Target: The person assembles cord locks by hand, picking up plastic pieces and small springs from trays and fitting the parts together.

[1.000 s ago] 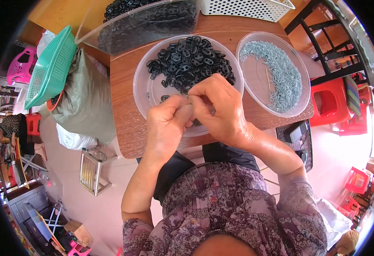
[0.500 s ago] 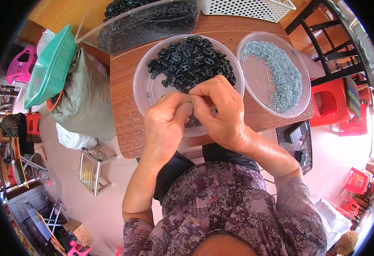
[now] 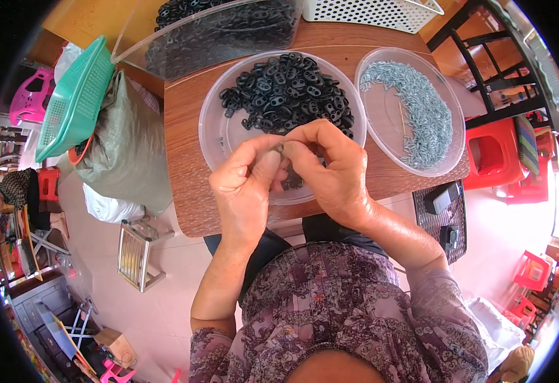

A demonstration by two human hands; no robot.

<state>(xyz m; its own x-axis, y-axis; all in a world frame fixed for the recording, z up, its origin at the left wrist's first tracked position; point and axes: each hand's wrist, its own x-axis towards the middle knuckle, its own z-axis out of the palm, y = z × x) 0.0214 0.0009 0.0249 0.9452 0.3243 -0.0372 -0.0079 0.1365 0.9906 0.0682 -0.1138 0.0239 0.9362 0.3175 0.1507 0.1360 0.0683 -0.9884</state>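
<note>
The small part [image 3: 280, 150] sits pinched between my two hands, over the near rim of the clear tray of black rings [image 3: 219, 137]. It is mostly hidden, so I cannot tell its exact shape. My left hand [image 3: 246, 185] presses thumb and forefinger on it from about eight o'clock; my right hand [image 3: 330, 167] closes its fingertips on it from four o'clock, the two hands touching. The black rings [image 3: 289, 89] are heaped at twelve o'clock, and a few lie just under my fingers. At two o'clock is the second clear tray [image 3: 372, 121] with pale metal pins [image 3: 420, 108].

I judge the main risk is a slip: the piece is tiny and held only by fingertips, so uneven pressure could pop it out. It might drop among the rings, or past the table edge [image 3: 193, 220] at six o'clock to the floor.
</note>
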